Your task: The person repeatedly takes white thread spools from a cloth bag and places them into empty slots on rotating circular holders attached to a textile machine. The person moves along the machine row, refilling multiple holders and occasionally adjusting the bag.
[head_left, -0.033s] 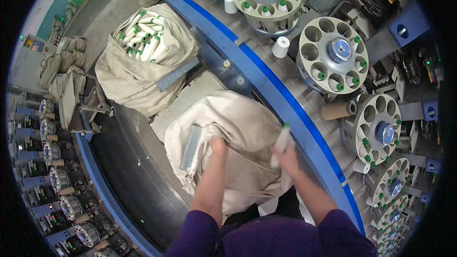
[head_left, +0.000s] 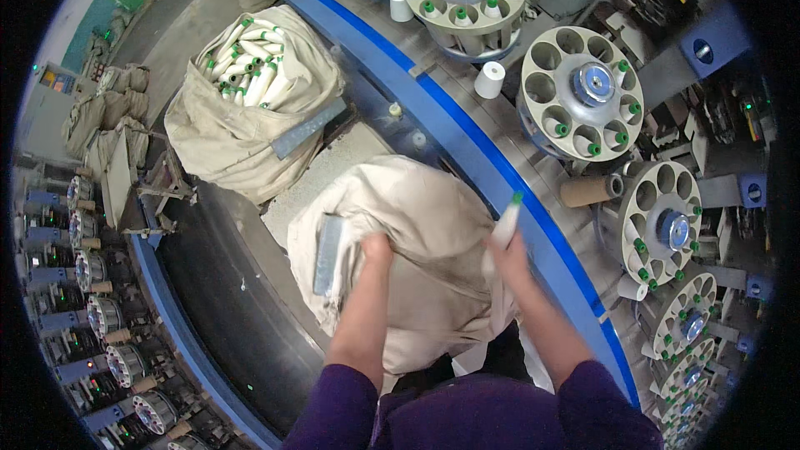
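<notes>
My right hand is closed on a white yarn bobbin with a green tip, held upright at the right side of a cream cloth sack. The sack bulges in front of me, its cloth folded over so that whatever is inside is hidden. At its left part, my left hand grips a fold of the cloth, the fingertips out of sight in the folds. A grey metal strip lies against the sack just left of that hand.
Beyond stands a second sack, open and full of green-tipped bobbins. To the right, a blue rail runs along a machine with round bobbin magazines, a white cone and a brown tube. More machines line the left.
My right hand has moved slightly up and to the right with the bobbin, which now stands nearer the blue rail. My left hand has barely shifted on the sack.
</notes>
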Tool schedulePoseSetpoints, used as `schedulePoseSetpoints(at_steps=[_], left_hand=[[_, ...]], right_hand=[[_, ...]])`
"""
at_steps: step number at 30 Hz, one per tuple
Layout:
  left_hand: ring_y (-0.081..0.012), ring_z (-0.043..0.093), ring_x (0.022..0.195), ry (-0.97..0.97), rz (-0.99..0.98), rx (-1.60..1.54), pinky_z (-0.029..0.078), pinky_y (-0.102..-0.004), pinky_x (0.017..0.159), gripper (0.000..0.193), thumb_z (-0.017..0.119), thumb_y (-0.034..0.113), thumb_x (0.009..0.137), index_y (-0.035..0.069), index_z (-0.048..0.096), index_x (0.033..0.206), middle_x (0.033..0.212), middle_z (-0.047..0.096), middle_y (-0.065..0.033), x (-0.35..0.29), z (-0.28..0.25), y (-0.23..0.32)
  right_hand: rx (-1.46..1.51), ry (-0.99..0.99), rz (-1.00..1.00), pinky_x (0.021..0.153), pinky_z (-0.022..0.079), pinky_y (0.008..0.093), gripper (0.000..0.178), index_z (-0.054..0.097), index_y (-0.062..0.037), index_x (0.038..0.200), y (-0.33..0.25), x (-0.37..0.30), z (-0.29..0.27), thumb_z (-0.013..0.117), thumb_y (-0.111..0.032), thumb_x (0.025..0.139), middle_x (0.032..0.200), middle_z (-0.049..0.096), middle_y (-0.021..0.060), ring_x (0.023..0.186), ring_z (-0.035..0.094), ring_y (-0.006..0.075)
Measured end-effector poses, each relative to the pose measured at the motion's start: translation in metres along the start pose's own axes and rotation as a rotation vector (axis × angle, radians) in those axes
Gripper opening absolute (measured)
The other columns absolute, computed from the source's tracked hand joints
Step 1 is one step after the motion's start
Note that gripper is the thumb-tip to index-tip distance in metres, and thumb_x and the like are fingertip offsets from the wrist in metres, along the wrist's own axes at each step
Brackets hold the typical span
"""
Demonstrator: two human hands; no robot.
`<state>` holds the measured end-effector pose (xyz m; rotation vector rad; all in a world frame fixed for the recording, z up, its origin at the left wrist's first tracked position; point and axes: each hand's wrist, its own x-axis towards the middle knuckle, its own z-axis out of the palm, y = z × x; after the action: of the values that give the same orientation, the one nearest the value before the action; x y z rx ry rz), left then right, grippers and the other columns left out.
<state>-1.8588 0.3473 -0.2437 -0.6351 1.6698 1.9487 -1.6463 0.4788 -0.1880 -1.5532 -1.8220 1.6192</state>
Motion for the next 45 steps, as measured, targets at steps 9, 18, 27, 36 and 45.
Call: schedulePoseSetpoints(at_steps=[9,18,27,36,45], left_hand=[[-0.0266,0.060,0.093,-0.687,0.357,1.632,0.049,-0.0378,0.078,0.031,0.052,0.016,0.083,0.007,0.055,0.113,0.116,0.053,-0.0138,0.006,0.040,0.076],[-0.0280,0.062,0.089,-0.986,0.809,2.269,0.051,-0.0375,0.076,0.024,0.054,0.010,0.077,0.007,0.063,0.099,0.116,0.054,-0.0128,-0.027,0.021,0.008],[-0.0331,0.055,0.100,-0.982,0.593,1.696,0.048,-0.0435,0.076,0.033,0.061,0.012,0.073,0.008,0.052,0.105,0.122,0.047,-0.0176,-0.055,-0.048,-0.023],[-0.0336,0.056,0.099,-0.784,0.490,1.825,0.046,-0.0422,0.082,0.053,0.065,0.021,0.073,0.009,0.046,0.121,0.108,0.056,-0.0198,-0.012,0.008,0.003],[-0.0184,0.054,0.093,-1.429,-0.455,0.778,0.044,-0.0337,0.082,0.039,0.056,0.031,0.087,0.004,0.052,0.114,0.104,0.058,-0.0060,-0.147,0.123,0.018]], right_hand=[[0.364,-0.333,0.135,0.049,0.046,0.0294,0.031,0.044,-0.0036,0.105,-0.028,0.013,-0.024,0.060,-0.021,0.085,0.078,0.057,0.0053,0.059,0.056,0.0139],[0.271,-0.461,0.546,0.051,0.049,0.0322,0.055,0.039,-0.0025,0.118,0.044,-0.085,-0.027,0.063,-0.037,0.081,0.083,0.056,0.0066,0.061,0.056,0.0144],[0.722,-0.278,0.830,0.048,0.047,0.0321,0.054,0.033,-0.0054,0.120,0.065,-0.158,-0.036,0.063,-0.031,0.083,0.079,0.053,0.0064,0.061,0.055,0.0150],[0.721,-0.358,0.724,0.043,0.045,0.0271,0.043,0.042,-0.0033,0.112,0.055,-0.187,-0.058,0.053,-0.037,0.088,0.073,0.055,0.0044,0.053,0.054,0.0121],[0.284,-0.035,0.125,0.040,0.045,0.0275,0.056,0.045,-0.0021,0.116,0.004,-0.103,-0.103,0.039,-0.051,0.089,0.082,0.063,0.0088,0.051,0.056,0.0148]])
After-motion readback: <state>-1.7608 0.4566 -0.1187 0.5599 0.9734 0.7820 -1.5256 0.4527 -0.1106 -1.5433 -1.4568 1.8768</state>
